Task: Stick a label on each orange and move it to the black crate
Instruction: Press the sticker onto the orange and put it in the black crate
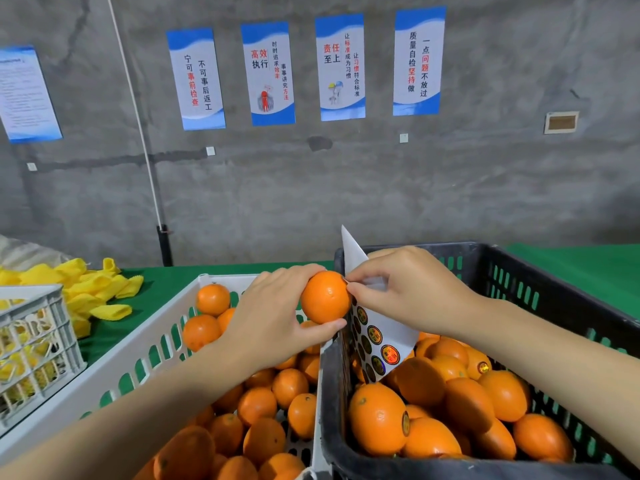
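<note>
Right now the labelling step is in hand, I'd say. Left hand (277, 317) grips one orange (325, 297), fingers (298, 271) curled over the top and thumb under it. The fruit is held up in the air over the seam between the white crate (138, 348) and the black crate (519, 271), so it is not yet in either.

Right hand (405, 292) is at the orange's right side, thumb and forefinger tips pinched together and touching the peel. Can't tell if a label sits between them, it's too small to see. The other fingers are curled, and the label sheet (377, 341) appears to be held in this same hand, running behind it and hanging into the black crate. Keeping the sheet there probably makes for a short reach per sticker.

White crate holds bare oranges, so it reads as the source. Black crate is already well filled, and a labelled orange (377, 419) near the front shows its sticker, as does one further back. Many remain, so the task looks around midway.

Both crates touch side by side on the green worktop (166, 282), which keeps the transfer short. Yellow foam nets (86, 289) are piled at far left beside a small white basket (34, 341).

Next move calls for pressing the sticker flat, then lowering the fruit right.
</note>
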